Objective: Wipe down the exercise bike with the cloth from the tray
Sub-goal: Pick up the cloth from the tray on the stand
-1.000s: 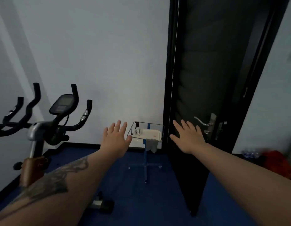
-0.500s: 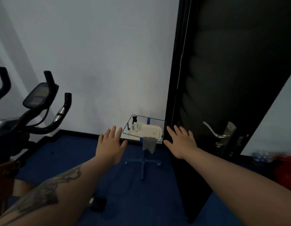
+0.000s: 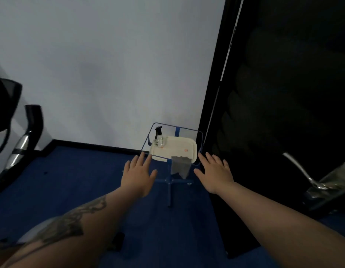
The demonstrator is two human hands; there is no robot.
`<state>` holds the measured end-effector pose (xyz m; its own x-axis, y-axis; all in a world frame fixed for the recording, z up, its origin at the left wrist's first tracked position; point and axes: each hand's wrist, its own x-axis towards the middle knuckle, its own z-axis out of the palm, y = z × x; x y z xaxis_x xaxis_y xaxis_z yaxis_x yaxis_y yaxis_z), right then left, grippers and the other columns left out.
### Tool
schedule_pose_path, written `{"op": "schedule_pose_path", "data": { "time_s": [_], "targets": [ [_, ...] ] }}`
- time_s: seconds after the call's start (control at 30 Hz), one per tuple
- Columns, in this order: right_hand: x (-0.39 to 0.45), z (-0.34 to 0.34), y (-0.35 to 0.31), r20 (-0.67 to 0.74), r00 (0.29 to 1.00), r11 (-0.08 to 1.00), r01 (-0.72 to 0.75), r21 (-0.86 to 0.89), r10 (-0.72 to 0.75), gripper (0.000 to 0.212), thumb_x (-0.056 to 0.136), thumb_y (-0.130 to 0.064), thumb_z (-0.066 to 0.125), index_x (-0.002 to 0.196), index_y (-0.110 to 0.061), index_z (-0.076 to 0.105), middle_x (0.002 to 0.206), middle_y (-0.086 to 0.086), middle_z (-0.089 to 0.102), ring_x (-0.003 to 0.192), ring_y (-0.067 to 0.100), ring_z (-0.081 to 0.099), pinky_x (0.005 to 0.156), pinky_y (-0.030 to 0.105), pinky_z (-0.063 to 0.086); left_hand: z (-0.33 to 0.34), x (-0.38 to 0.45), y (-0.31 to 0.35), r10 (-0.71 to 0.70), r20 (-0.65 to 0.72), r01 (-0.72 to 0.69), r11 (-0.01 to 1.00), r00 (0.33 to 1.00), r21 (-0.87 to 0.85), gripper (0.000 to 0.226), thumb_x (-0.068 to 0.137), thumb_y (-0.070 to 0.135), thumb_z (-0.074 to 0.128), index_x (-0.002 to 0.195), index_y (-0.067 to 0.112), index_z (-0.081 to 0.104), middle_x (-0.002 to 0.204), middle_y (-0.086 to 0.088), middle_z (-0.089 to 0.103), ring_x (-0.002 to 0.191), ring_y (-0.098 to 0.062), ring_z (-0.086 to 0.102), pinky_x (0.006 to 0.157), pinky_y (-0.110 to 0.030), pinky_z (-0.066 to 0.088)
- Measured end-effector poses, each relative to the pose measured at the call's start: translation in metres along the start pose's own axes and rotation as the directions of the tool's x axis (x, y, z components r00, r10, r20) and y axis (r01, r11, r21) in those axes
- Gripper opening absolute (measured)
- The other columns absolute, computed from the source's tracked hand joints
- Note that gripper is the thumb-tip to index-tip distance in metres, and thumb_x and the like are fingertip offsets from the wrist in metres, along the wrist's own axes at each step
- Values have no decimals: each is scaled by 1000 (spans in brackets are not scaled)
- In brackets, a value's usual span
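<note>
Fingers (image 3: 137, 161) of the left hand (image 3: 137, 176) are being held straight and slightly spread, palm down, with nothing gripped. The right hand (image 3: 214, 174) is being held the same way, its fingers (image 3: 212, 160) loosely fanned and empty. Both hands are being stretched forward over the blue floor (image 3: 75, 182), one on each side of a small blue stand (image 3: 170, 182), and neither can be seen touching it.

A white tray (image 3: 179, 148) is being carried on top of the stand, inside a thin blue rail. A grey cloth (image 3: 181, 166) is being left draped over the tray's near edge, hanging down between the two hands. A clear spray bottle (image 3: 159, 137) with a black head is being kept upright at the tray's far left corner.

The exercise bike (image 3: 19, 136) is being shown only partly at the left edge, well apart from the stand, with a black handlebar and a chrome bar visible. A dark door (image 3: 283, 93) with a metal handle (image 3: 301, 169) is being seen on the right, just beside the stand. A white wall (image 3: 109, 64) is being seen behind.
</note>
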<state>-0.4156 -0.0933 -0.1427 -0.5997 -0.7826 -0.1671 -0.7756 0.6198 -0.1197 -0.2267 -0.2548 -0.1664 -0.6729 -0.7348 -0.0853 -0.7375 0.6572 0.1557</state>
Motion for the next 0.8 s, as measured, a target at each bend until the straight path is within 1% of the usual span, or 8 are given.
{"op": "schedule_pose_path", "data": {
  "time_s": [0.2,0.33,0.5,0.63,0.8],
  "targets": [
    [46,27,6,92,995,999,-33,19,32,64,97,-56,23,151,-31,-1,161,1,3,147,22,4,118,45,2,38,50,0,-24,158,31,999,987,-43,65,97,53,21,152,26,0,161,-1,-5,148,-22,-3,119,-42,2],
    [88,40,17,155,987,997,-58,41,51,64,97,-55,23,151,-31,0,161,2,3,147,23,2,119,46,2,57,91,11,-29,180,44,996,983,-78,65,96,55,21,152,27,2,161,0,-4,148,-22,-2,118,-41,2],
    [137,57,25,220,976,996,-21,88,1,63,98,-54,23,152,-30,0,161,1,3,147,22,3,119,46,1,81,129,20,-80,237,99,993,968,-69,64,97,53,23,152,27,1,161,0,-5,148,-21,-2,119,-40,2],
    [181,78,34,309,951,993,-25,118,-13,63,99,-52,22,152,-29,-1,161,0,1,147,21,1,119,44,-1,103,168,26,-110,274,130,990,955,-56,64,97,52,25,152,28,3,161,0,-4,148,-21,-2,119,-40,2],
    [226,120,33,408,913,992,-21,121,-31,63,98,-54,23,151,-31,-2,161,-1,0,147,21,0,119,44,-1,142,208,31,-87,326,120,989,941,-82,63,97,51,26,152,27,5,161,1,-3,148,-20,-1,119,-39,2]
  ]
}}
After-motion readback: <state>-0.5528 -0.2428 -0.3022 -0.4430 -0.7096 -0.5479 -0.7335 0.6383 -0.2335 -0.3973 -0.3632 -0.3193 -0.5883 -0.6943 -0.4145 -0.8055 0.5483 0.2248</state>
